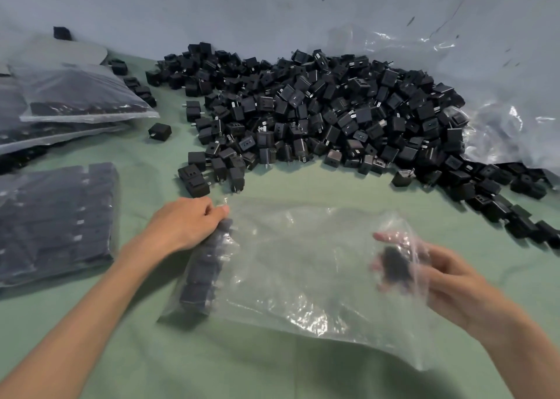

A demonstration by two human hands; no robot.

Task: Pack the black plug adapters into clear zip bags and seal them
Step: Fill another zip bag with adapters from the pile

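A clear zip bag (291, 271) lies on the green cloth in front of me. Along its left side sits a row of black plug adapters (203, 274). My left hand (188, 221) rests at the bag's upper left corner, fingers curled on the plastic above that row. My right hand (424, 273) is pushed into the bag's open right end and grips a blurred black adapter (395, 264) inside the plastic. A large heap of loose black adapters (318, 111) lies behind the bag.
Filled bags of adapters lie at the left: one flat (54, 220), others stacked (75, 95) behind it. Crumpled clear plastic (500, 126) lines the right side and the wall. A trail of loose adapters (515, 214) runs along the right.
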